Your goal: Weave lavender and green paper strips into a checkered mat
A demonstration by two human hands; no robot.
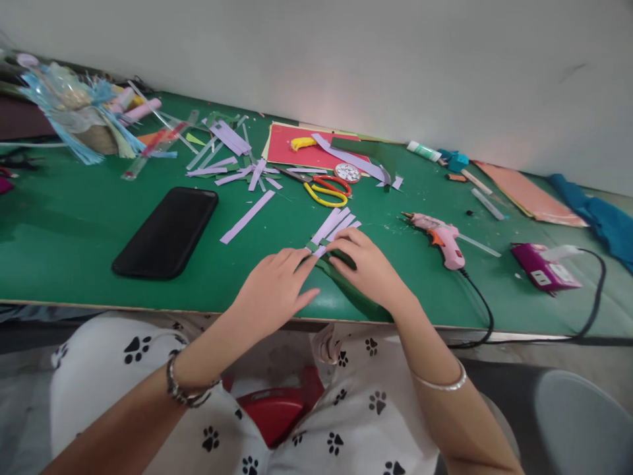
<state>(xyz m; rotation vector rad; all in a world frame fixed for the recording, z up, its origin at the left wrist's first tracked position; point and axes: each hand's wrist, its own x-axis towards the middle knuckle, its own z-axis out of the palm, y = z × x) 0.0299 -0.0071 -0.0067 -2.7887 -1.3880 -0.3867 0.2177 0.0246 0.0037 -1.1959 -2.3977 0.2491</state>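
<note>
Several lilac paper strips point(330, 223) lie side by side on the green table, crossed by a narrow green paper strip point(311, 246) that seems woven through them. My left hand point(271, 284) rests over their left end, fingers stretched and fingertips pressing on the paper, thumb apart. From the other side my right hand point(363, 264) curls in, its fingertips closed on the green strip at the crossing. A longer dark green paper piece point(353, 293) runs beneath my right hand towards the table edge. My fingers hide part of the weave.
A black phone point(165, 232) lies left, near one loose lilac strip point(247, 216). Beyond are scissors point(326, 190), red paper point(291, 142) and scattered strips point(232, 138). A pink glue gun point(442, 241) and its cord lie right, beside a purple socket box point(544, 267).
</note>
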